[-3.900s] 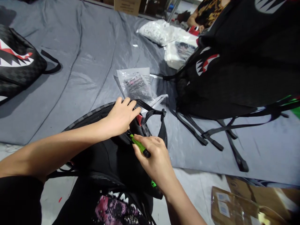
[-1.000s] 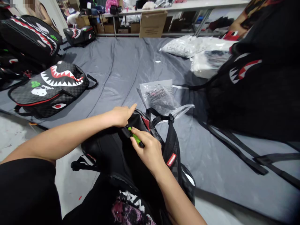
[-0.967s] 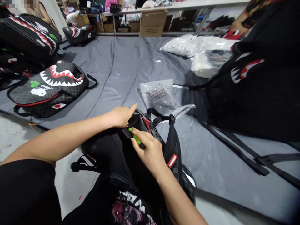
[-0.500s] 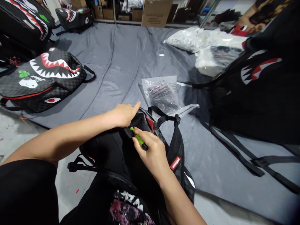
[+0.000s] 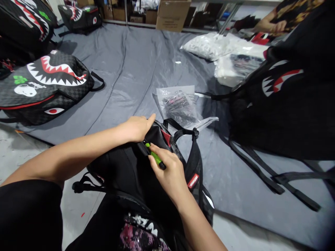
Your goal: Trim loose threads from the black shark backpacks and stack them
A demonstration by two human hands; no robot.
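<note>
A black backpack (image 5: 125,170) leans over my lap at the edge of the grey cloth, its straps hanging to the right with a small red label on one. My left hand (image 5: 140,129) grips the bag's upper edge, thumb stretched out and the other fingers mostly hidden. In my right hand (image 5: 170,170) is a slim green-and-black handled tool (image 5: 156,158), pinched between thumb and fingers. Its front end points at the bag's fabric near my left hand; the tip itself is too hidden to make out.
Just beyond the bag lies a clear plastic pouch (image 5: 178,106). A shark-mouth backpack (image 5: 60,83) rests at left, and a large black backpack (image 5: 282,115) stands at right. White plastic packages (image 5: 238,64) lie farther back, near another person's arm (image 5: 269,24). A cardboard box (image 5: 172,15) stands behind.
The whole view has shifted slightly, so the surroundings sit a little farther left. My hands keep nearly the same hold; the tool has tilted very slightly.
</note>
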